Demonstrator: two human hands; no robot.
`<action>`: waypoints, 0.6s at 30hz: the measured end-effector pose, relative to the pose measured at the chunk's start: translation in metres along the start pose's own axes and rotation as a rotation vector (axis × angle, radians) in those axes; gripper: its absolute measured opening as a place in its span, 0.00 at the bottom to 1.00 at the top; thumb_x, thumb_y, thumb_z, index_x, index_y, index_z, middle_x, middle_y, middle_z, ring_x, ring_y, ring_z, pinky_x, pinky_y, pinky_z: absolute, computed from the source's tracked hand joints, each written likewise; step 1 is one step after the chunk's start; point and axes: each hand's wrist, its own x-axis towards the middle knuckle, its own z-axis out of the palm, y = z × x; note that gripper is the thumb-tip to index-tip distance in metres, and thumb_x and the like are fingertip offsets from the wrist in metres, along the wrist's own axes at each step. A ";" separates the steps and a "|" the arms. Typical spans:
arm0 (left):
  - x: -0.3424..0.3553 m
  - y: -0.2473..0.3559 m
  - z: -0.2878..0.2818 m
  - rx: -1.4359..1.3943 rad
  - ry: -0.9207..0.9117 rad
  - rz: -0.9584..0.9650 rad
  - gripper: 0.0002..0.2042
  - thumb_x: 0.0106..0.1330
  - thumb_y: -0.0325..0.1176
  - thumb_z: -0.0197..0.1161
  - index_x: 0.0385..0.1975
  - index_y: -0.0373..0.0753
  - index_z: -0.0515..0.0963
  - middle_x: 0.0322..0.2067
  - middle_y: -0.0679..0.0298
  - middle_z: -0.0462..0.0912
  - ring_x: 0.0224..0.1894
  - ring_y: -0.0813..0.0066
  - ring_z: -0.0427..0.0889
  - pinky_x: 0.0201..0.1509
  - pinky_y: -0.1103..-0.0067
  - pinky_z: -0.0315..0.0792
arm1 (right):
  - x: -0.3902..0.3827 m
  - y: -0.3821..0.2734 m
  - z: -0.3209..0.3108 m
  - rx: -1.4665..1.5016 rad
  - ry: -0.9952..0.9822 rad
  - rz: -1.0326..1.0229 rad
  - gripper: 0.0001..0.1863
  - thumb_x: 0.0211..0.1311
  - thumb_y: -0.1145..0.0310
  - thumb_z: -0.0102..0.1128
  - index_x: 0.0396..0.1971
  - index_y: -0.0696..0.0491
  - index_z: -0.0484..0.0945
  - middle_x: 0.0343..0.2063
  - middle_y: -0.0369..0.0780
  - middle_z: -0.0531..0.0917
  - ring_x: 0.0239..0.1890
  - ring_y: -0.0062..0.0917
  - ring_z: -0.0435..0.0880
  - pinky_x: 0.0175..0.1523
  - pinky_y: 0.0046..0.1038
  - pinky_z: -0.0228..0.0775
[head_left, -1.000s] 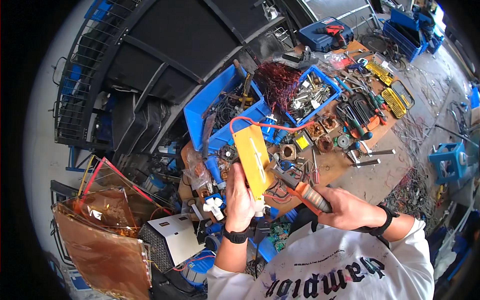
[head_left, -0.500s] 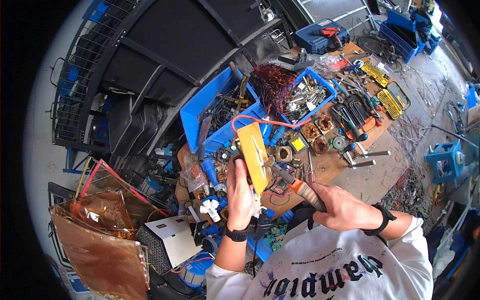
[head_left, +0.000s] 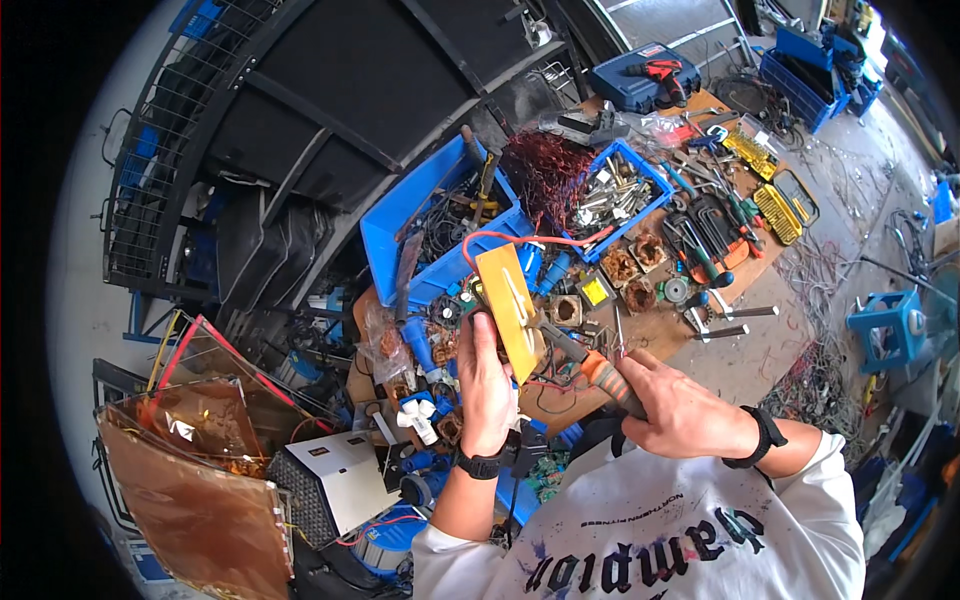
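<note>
My left hand (head_left: 485,390) holds up a yellow flat panel (head_left: 508,312), tilted upright, with its thumb along the back edge. Pale raised strips run down the panel's face. Much of what lies behind it is hidden by the hand. A red wire (head_left: 540,239) loops from its upper end toward the right. My right hand (head_left: 680,408) is closed around the orange and grey handle of a hand tool (head_left: 605,378). The tool's dark metal head meets the panel's right side; from this angle I cannot tell its exact kind.
Blue bins (head_left: 440,285) of scrap and metal parts stand behind, beside tangled dark red wire (head_left: 545,170). Hand tools and a yellow bit set (head_left: 785,205) lie on the wooden tabletop (head_left: 690,335). A white box (head_left: 340,480) sits lower left; a blue stool (head_left: 888,330) is right.
My right hand and the tool have shifted slightly left. The panel stays nearly in place, and the view has moved a little.
</note>
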 end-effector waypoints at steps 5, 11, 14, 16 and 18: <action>-0.003 0.006 0.008 -0.036 0.034 0.013 0.20 0.77 0.48 0.42 0.54 0.38 0.71 0.45 0.65 0.79 0.43 0.80 0.79 0.45 0.80 0.75 | 0.002 0.002 0.006 0.219 0.025 0.105 0.23 0.54 0.71 0.58 0.49 0.60 0.65 0.41 0.52 0.78 0.47 0.47 0.79 0.49 0.41 0.70; -0.005 0.006 0.006 -0.022 0.037 0.055 0.20 0.77 0.48 0.42 0.54 0.38 0.70 0.46 0.65 0.78 0.45 0.79 0.78 0.47 0.80 0.75 | 0.006 0.009 0.016 0.194 0.055 0.081 0.27 0.55 0.69 0.60 0.54 0.59 0.65 0.41 0.51 0.80 0.46 0.44 0.81 0.50 0.38 0.71; -0.006 0.007 0.009 -0.025 0.038 0.094 0.17 0.76 0.47 0.45 0.51 0.41 0.70 0.41 0.68 0.78 0.39 0.84 0.78 0.37 0.84 0.74 | 0.010 0.013 0.017 0.165 0.026 0.058 0.29 0.52 0.70 0.58 0.56 0.63 0.65 0.35 0.54 0.81 0.43 0.45 0.82 0.48 0.40 0.72; -0.006 0.008 0.009 -0.028 0.035 0.118 0.16 0.76 0.47 0.47 0.49 0.42 0.70 0.39 0.70 0.77 0.35 0.87 0.77 0.32 0.87 0.73 | 0.012 0.017 0.022 0.211 0.002 0.092 0.28 0.52 0.70 0.58 0.55 0.61 0.66 0.35 0.55 0.81 0.43 0.46 0.82 0.48 0.40 0.72; -0.006 0.006 0.007 -0.016 0.027 0.140 0.16 0.76 0.47 0.47 0.49 0.41 0.70 0.39 0.70 0.77 0.35 0.87 0.77 0.32 0.87 0.74 | 0.012 0.015 0.024 0.209 0.001 0.109 0.27 0.52 0.70 0.58 0.55 0.60 0.67 0.35 0.56 0.81 0.42 0.47 0.82 0.47 0.41 0.72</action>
